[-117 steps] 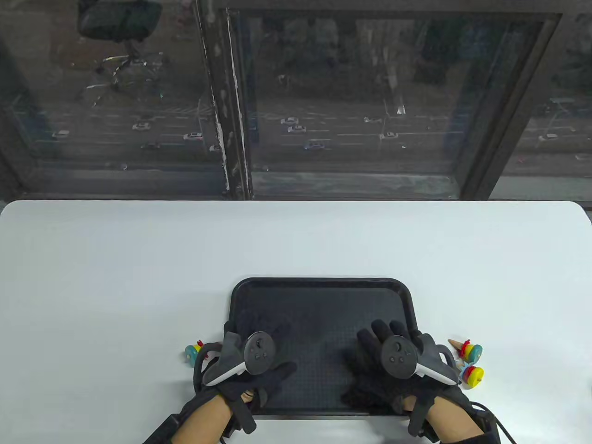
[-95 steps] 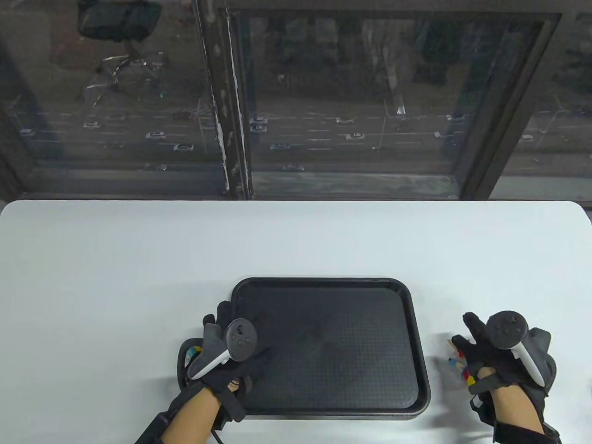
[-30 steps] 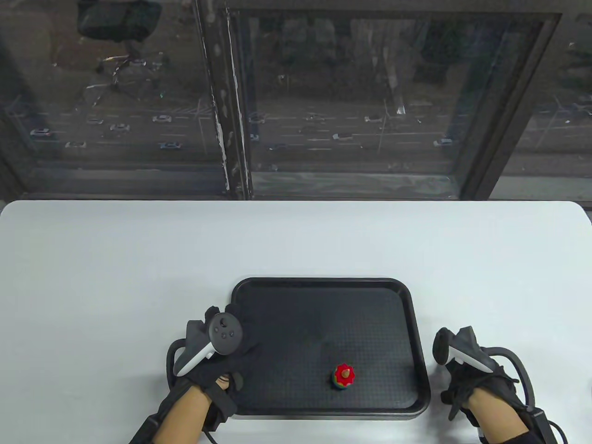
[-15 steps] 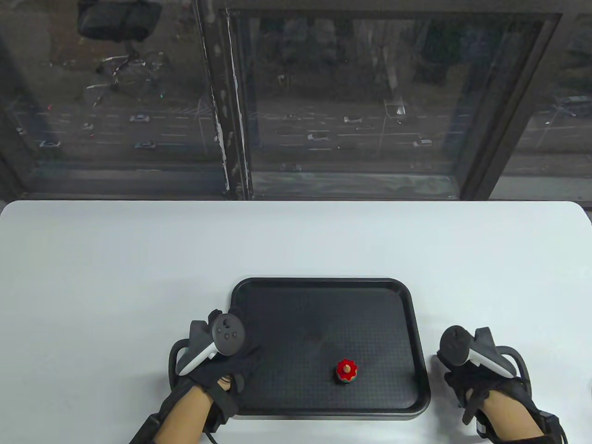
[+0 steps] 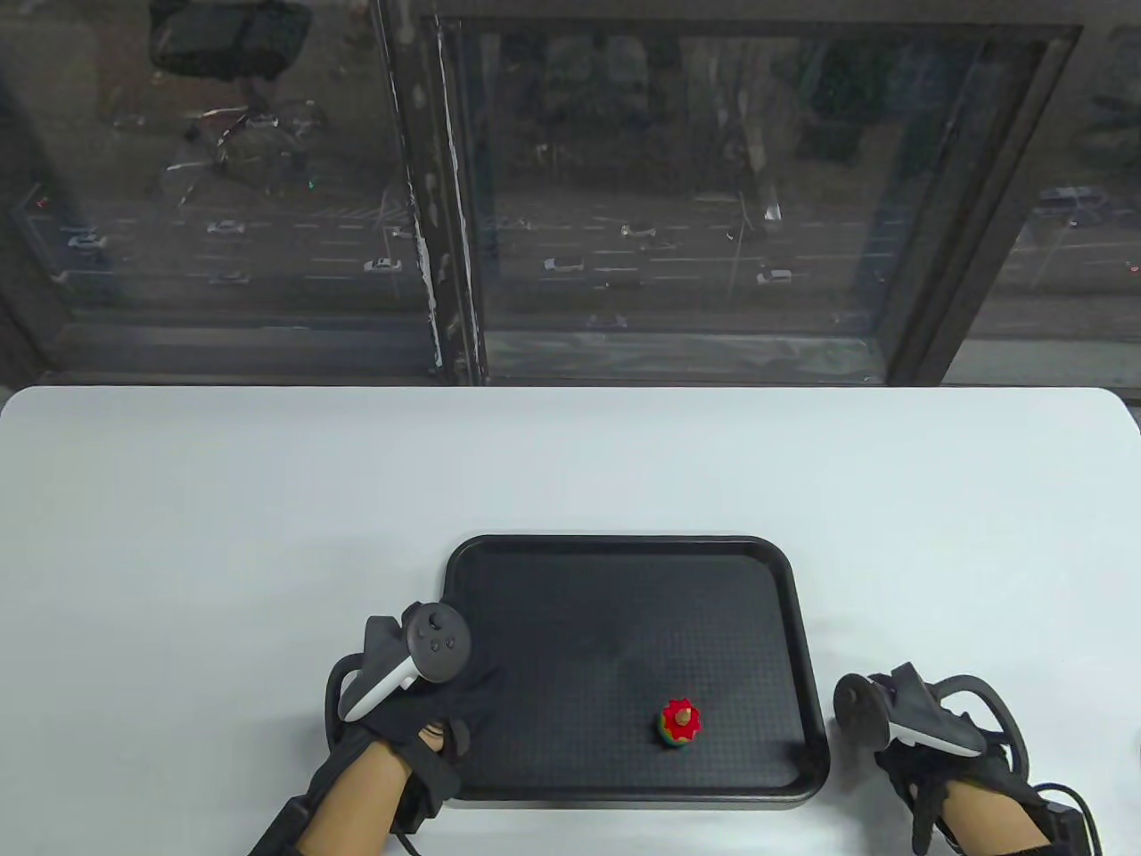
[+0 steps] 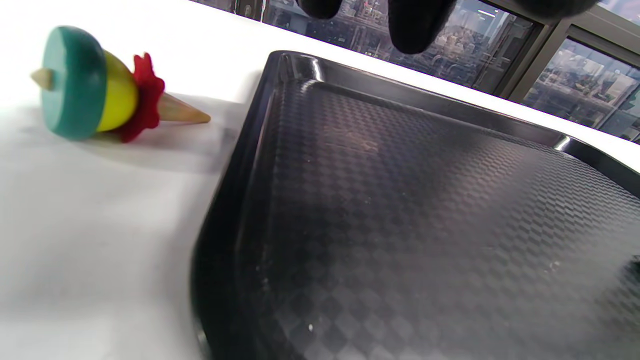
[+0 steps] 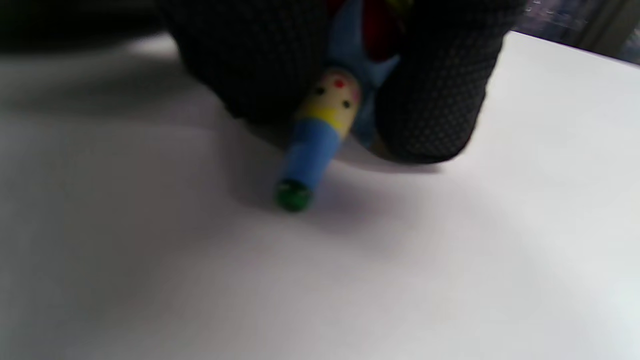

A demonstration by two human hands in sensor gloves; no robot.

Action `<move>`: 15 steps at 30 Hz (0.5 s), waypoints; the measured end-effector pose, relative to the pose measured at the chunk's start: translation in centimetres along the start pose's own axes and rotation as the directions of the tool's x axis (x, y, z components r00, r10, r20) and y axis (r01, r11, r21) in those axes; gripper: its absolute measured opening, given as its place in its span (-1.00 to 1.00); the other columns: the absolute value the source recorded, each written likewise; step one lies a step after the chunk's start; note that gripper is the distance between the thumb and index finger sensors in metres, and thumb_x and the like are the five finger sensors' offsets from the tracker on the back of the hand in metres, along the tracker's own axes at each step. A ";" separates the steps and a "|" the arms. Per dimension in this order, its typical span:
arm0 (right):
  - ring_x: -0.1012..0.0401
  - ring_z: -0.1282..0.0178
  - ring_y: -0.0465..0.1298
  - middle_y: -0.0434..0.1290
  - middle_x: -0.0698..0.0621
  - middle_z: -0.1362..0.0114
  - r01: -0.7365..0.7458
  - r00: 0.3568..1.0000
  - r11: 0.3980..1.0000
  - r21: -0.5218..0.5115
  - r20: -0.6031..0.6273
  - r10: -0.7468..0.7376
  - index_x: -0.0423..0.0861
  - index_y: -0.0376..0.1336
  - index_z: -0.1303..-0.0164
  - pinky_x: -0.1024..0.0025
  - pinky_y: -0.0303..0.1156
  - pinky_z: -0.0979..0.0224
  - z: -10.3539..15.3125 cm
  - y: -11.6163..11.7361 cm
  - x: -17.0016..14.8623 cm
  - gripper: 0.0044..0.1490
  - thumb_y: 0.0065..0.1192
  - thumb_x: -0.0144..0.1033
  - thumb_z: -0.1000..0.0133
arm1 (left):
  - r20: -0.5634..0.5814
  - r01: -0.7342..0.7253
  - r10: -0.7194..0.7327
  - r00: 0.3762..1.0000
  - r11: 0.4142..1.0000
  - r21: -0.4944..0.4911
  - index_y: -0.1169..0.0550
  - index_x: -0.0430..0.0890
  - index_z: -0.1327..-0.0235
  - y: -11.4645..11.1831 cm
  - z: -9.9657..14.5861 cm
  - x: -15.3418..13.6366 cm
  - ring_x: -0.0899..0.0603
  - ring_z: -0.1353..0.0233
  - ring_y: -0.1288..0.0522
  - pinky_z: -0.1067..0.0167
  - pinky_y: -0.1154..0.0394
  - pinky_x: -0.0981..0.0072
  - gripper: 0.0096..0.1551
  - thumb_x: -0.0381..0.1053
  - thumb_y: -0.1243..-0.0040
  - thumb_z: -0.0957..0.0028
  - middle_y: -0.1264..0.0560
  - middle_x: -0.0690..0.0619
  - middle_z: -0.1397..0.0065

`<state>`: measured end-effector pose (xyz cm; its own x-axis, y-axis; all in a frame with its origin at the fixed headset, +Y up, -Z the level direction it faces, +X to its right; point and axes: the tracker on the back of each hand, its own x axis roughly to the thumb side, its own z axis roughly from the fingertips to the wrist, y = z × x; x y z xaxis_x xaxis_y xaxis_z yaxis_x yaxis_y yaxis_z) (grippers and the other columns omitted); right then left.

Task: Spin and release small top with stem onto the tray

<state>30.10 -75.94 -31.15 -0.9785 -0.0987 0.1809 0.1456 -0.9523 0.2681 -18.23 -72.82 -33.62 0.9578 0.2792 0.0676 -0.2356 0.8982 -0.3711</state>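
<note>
Top standing on the tray; your right hand (image 5: 923,740) is closing on a second top off its right rim.

The small top (image 5: 680,721) is standing stem-up at about 5 o'clock on the tray (image 5: 624,548), clear of both hands and nearer your right. Your right-hand fingers (image 7: 435,100) are pinching a doll-faced top (image 7: 320,130) on the bench (image 5: 223,499), its long axis lying nearly flat, tip toward 7 o'clock in the wrist view. Its body is hidden by the glove. Your left hand (image 5: 428,678) is resting at the tray's 8 o'clock; its finger state I cannot tell. A teal top (image 6: 95,90) is lying beside it.
</note>
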 end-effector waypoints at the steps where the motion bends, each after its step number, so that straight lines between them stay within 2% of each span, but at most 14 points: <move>1: -0.09 -0.39 0.43 0.17 -0.04 -0.52 0.064 0.997 0.998 -0.022 -0.031 -0.064 0.22 0.23 -0.24 0.39 0.73 -0.18 0.0 -0.1 -0.4 -0.33 0.39 -0.28 0.10 | 0.001 -0.002 0.002 1.000 1.000 0.002 -0.22 0.44 -0.58 0.0 0.0 0.0 -0.32 -0.78 0.24 -0.65 0.09 -0.28 -0.12 0.54 0.14 0.15 0.12 0.09 -0.87; 4: -0.12 -0.26 0.48 0.26 -0.11 -0.42 0.365 0.918 0.927 -0.083 -0.132 -0.373 0.14 0.24 -0.31 0.45 0.73 -0.10 0.0 -0.6 -2.7 -0.26 0.43 -0.22 0.12 | 0.003 -0.009 0.009 1.000 1.000 0.006 -0.21 0.42 -0.59 0.0 -0.1 0.0 -0.32 -0.78 0.23 -0.65 0.09 -0.27 -0.11 0.54 0.14 0.14 0.12 0.09 -0.87; 6: -0.09 -0.11 0.53 0.30 -0.11 -0.35 0.495 0.840 0.857 -0.146 -0.171 -0.514 0.23 0.32 -0.25 0.50 0.72 0.03 0.1 -1.1 -4.0 -0.33 0.44 -0.08 0.12 | 0.007 -0.015 0.015 1.000 1.000 0.010 -0.22 0.42 -0.59 0.0 -0.1 0.0 -0.32 -0.78 0.23 -0.64 0.08 -0.28 -0.11 0.54 0.13 0.15 0.11 0.09 -0.87; 7: -0.02 -0.02 0.57 0.32 -0.09 -0.30 0.580 0.771 0.792 -0.192 -0.185 -0.610 0.26 0.36 -0.20 0.54 0.72 0.15 0.2 -1.4 -4.8 -0.40 0.40 0.04 0.10 | 0.008 -0.018 0.018 1.000 1.000 0.011 -0.22 0.42 -0.59 0.0 -0.1 0.0 -0.32 -0.78 0.23 -0.64 0.08 -0.29 -0.11 0.54 0.13 0.14 0.11 0.09 -0.87; 8: 0.00 0.03 0.60 0.34 -0.10 -0.29 0.611 0.745 0.767 -0.199 -0.184 -0.641 0.27 0.39 -0.16 0.56 0.73 0.22 0.2 -1.4 -5.1 -0.47 0.30 0.06 0.05 | 0.009 -0.019 0.018 1.000 1.000 0.012 -0.22 0.43 -0.58 0.0 -0.1 0.0 -0.32 -0.79 0.23 -0.64 0.08 -0.29 -0.12 0.54 0.13 0.14 0.11 0.09 -0.87; 9: 0.01 0.11 0.64 0.35 -0.11 -0.28 0.702 0.657 0.685 -0.195 -0.195 -0.728 0.25 0.44 -0.11 0.57 0.73 0.32 0.0 -1.3 -5.5 -0.52 0.20 0.05 0.00 | 0.012 -0.021 0.021 1.000 1.000 0.015 -0.23 0.43 -0.58 0.0 -0.1 0.0 -0.32 -0.79 0.23 -0.64 0.08 -0.29 -0.12 0.54 0.13 0.14 0.11 0.09 -0.87; 11: 0.04 0.19 0.67 0.37 -0.14 -0.31 0.862 0.443 0.481 -0.164 -0.220 -0.869 0.18 0.45 -0.07 0.59 0.73 0.42 -0.3 -0.5 -5.9 -0.54 0.14 0.03 -0.03 | 0.015 -0.028 0.028 1.000 1.000 0.013 -0.23 0.44 -0.58 0.0 -0.2 -0.1 -0.32 -0.79 0.23 -0.64 0.08 -0.29 -0.12 0.54 0.13 0.15 0.11 0.10 -0.88; 13: 0.12 0.28 0.70 0.47 -0.12 -0.29 0.961 0.181 0.232 -0.153 -0.288 -0.940 0.09 0.39 -0.04 0.66 0.72 0.52 -0.6 0.7 -6.1 -0.53 0.02 0.02 -0.06 | 0.016 -0.033 0.032 0.999 0.999 0.011 -0.24 0.44 -0.58 0.0 -0.2 -0.1 -0.32 -0.79 0.22 -0.65 0.08 -0.29 -0.12 0.54 0.14 0.15 0.11 0.10 -0.88; 14: 0.13 0.30 0.70 0.56 -0.07 -0.22 0.987 0.038 0.083 -0.138 -0.298 -0.954 0.08 0.38 -0.05 0.65 0.71 0.54 -0.9 1.2 -5.9 -0.52 0.00 0.03 -0.08 | 0.016 -0.036 0.036 0.999 0.999 0.013 -0.24 0.44 -0.57 0.0 -0.1 -0.1 -0.31 -0.79 0.22 -0.64 0.08 -0.29 -0.12 0.54 0.14 0.16 0.10 0.11 -0.88; 15: 0.15 0.29 0.71 0.59 -0.04 -0.20 0.993 -0.017 0.017 -0.114 -0.294 -0.956 0.09 0.38 -0.05 0.65 0.71 0.53 -1.1 1.5 -5.8 -0.52 -0.02 0.05 -0.08 | 0.017 -0.038 0.037 0.999 0.999 0.013 -0.24 0.43 -0.58 0.0 -0.1 -0.1 -0.32 -0.79 0.22 -0.64 0.08 -0.29 -0.11 0.54 0.15 0.16 0.10 0.11 -0.88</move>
<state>35.82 -77.13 -32.87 -0.1652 0.8269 -0.5375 -0.9861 -0.1474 0.0763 -18.32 -72.85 -33.78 0.9455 0.3182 0.0691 -0.2736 0.8915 -0.3611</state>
